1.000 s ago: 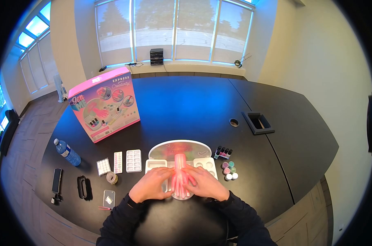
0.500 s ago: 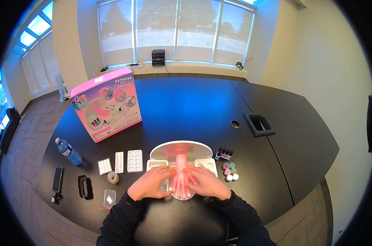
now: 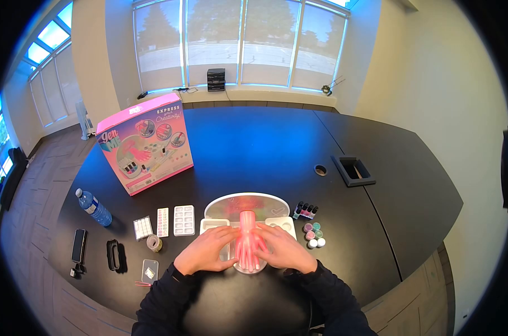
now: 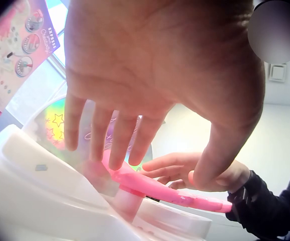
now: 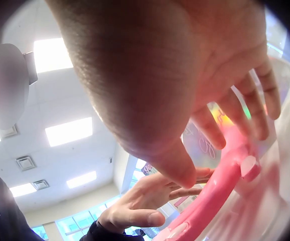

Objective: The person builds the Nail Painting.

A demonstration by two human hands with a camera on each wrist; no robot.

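Black table; pink Gen Me box upright, back left. White nail station front centre, pink model hand palm-down on it. Left hand and right hand flank it, fingers extended, grasping nothing (contact unclear). Polish bottles, then small jars, right of station.

On the black table I see a case; left of it, box, bottle, phone, tray; right, polishes and jars.
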